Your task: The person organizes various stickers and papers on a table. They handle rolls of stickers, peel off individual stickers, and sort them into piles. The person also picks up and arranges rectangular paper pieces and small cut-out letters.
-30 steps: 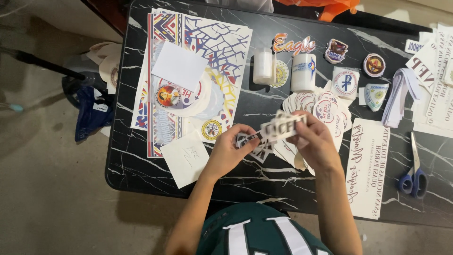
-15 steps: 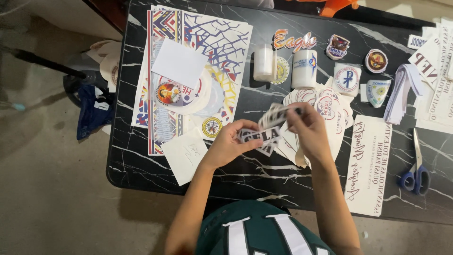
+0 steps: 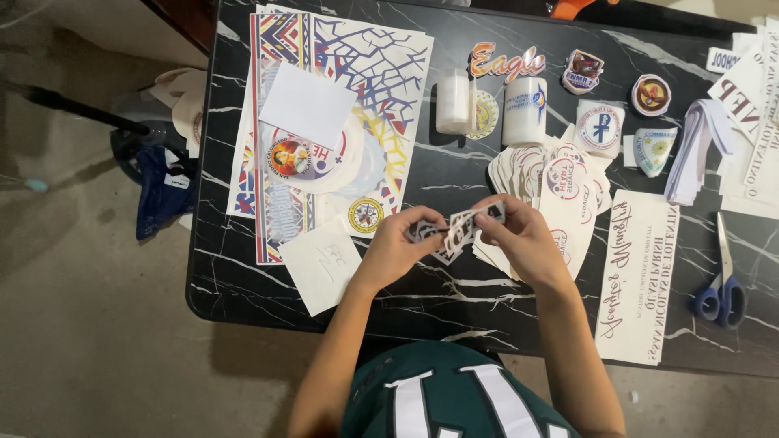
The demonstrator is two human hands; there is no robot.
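The black marble-patterned table [image 3: 243,268] ended in a rounded corner at the lower left, with bare grey floor beyond it, and the person stood at its near edge, where a strip of dark veined surface lay open between the body and the papers. More open tabletop showed in the middle, between the large colourful printed sheet [image 3: 381,105] on the left and the heap of round paper stickers [image 3: 560,186] on the right. The left hand [image 3: 398,247] and the right hand [image 3: 519,235] were raised just over that near strip, each pinching one end of a small cut-out sticker strip [image 3: 458,229], grey and white with lettering, thin and slightly bent, held between thumbs and fingertips. It hung above the table, just left of the sticker heap. Two white cylindrical candles [image 3: 523,109] stood upright beyond the hands, one plain and one carrying a printed emblem. A blank white paper square [image 3: 307,104] lay on the printed sheet, and a second white slip [image 3: 320,264] rested by the left wrist, near the table's edge. At the far right, blue-handled scissors [image 3: 720,284] lay flat beside a long white sheet of cursive lettering [image 3: 641,276], well apart from both hands.
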